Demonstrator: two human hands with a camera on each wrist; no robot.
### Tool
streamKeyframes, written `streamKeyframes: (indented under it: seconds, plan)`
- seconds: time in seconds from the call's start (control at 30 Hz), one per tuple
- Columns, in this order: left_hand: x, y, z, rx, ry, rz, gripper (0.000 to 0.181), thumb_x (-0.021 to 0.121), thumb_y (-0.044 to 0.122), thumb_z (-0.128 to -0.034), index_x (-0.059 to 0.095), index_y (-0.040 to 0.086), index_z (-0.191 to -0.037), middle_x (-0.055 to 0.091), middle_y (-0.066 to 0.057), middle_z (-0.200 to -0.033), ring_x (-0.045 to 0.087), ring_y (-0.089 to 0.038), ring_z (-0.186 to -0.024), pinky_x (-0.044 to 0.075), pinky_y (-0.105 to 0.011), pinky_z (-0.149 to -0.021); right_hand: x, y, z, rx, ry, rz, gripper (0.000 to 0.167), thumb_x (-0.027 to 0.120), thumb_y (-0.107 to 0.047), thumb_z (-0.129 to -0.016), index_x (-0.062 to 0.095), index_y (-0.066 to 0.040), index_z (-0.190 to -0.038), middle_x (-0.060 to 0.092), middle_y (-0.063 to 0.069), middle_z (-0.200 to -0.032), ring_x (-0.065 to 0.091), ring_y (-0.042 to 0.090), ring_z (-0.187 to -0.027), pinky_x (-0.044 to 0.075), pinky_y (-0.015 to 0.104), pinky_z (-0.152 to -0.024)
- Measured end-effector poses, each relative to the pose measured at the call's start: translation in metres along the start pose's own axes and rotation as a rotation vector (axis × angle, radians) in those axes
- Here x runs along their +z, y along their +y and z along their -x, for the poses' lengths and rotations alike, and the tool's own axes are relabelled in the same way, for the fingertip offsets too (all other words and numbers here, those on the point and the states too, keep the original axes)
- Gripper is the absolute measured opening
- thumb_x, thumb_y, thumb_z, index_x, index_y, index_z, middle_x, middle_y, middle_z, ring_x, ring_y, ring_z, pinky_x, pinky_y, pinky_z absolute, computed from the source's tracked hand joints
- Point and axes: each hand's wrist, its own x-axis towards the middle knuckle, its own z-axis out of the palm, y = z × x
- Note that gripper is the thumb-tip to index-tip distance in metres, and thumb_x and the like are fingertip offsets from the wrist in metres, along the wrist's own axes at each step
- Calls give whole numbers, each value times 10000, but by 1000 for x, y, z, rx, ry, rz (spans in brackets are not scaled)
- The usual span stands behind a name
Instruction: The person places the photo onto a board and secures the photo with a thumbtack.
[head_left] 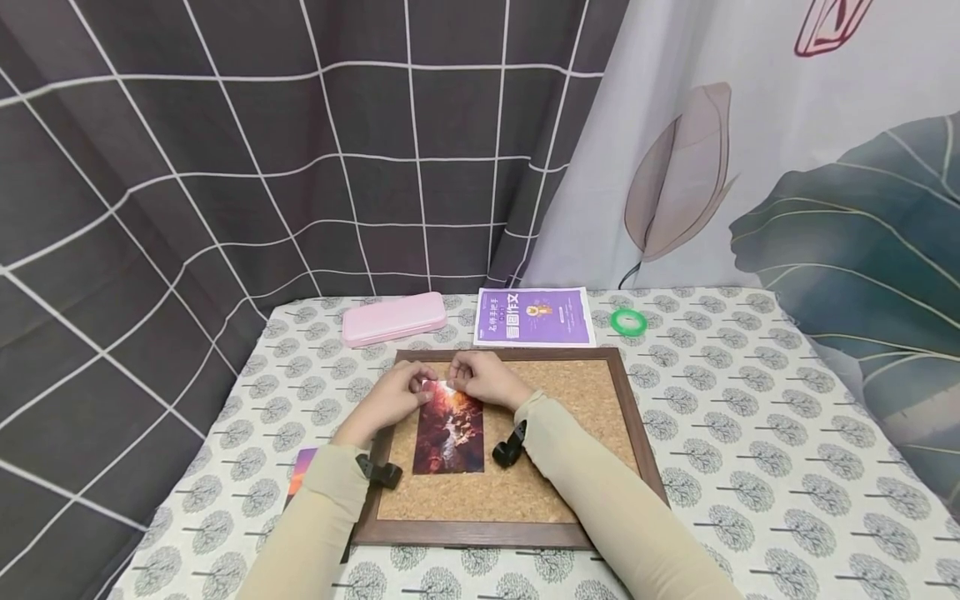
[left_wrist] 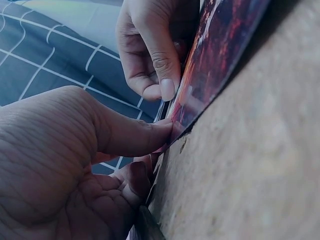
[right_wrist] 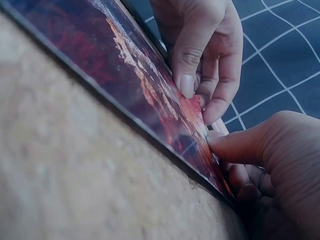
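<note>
A glossy photo [head_left: 448,437] of a red and orange scene with a pale stream down its middle lies over the left part of a wood-framed cork board [head_left: 558,492]. At its top left corner, my left hand [head_left: 392,398] pinches the photo between thumb and fingers. My right hand [head_left: 487,377] holds the top edge farther right, thumb on the printed face. Both wrist views show the photo's edge standing slightly off the cork. In the left wrist view, the left thumb [left_wrist: 137,136] presses the print. The fingertips behind the photo are partly hidden.
A pink case [head_left: 393,319], a purple booklet [head_left: 534,317] and a green tape roll [head_left: 628,322] lie behind the board. Another photo [head_left: 302,468] sits at the board's left, partly under the left sleeve. Curtains hang behind the tree-patterned tablecloth [head_left: 738,483].
</note>
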Motion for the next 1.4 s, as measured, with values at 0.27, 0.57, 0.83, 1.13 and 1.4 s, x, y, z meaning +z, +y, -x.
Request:
streamKeyframes:
  seconds: [0.27,0.57,0.83,1.13,1.4]
  plan:
    - [1,0,0,5,4,12,264,727,44,-839,691,72,-1099,560,-48,-925,541,-167,-821,470,-373,-788,0,1,0,13,-11,-18,38,702,-93,-877,679,-86,-906,600,-25,-756,555,98,-688,481,243,-652]
    - [0,-1,0,-1,8,15,258,728,45,-844,690,72,-1098,571,-63,-964,548,-177,-839,476,-379,-799,0,0,0,8,-15,-9,37,693,-86,-879,674,-88,-911,598,-25,-758,552,95,-689,478,243,-654]
    - [0,0,0,0,5,23,243,728,50,-854,687,69,-1093,570,-72,-974,551,-180,-844,479,-379,-801,-1,0,1,-23,-26,43,47,677,-88,-892,668,-65,-931,589,-27,-765,547,97,-697,478,241,-657]
    - [0,-1,1,-2,7,27,243,723,47,-848,686,69,-1087,573,-73,-976,555,-178,-844,483,-384,-800,1,2,1,-40,-22,81,42,683,-91,-892,644,-84,-904,563,-38,-753,522,94,-683,450,234,-631]
    - [0,0,0,-15,5,21,253,726,55,-843,687,70,-1093,549,-84,-989,550,-192,-852,477,-394,-802,0,2,0,-30,-25,85,77,693,-84,-893,628,-126,-890,565,-36,-757,525,102,-694,455,242,-646]
